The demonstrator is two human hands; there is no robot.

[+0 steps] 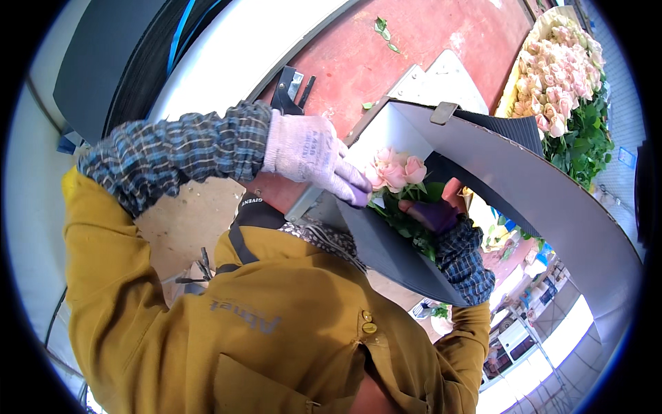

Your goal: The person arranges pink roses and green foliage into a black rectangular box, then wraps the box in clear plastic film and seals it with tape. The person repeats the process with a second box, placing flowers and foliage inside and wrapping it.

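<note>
A few pale pink roses (393,171) with green leaves (396,217) lie in a trough with a pale inner wall (400,127) and a dark sheet (393,241) on its near side. From the left, my left hand (314,155) in a pale lilac glove reaches in, fingers stretched out and fingertips touching the dark sheet's edge beside the blooms. My right hand (438,212), in a purple glove whose fingertips look bare, lies inside the trough against the leaves. Its thumb and a raised finger are apart; the other fingers are hidden.
A large bunch of pink roses (555,76) in brown paper lies far right on the red table (427,31). A metal clip (443,112) grips the trough's rim, and a long grey curved panel (565,186) sweeps right. Black sheets (110,62) stack at upper left; a black bracket (289,90) stands near my left wrist.
</note>
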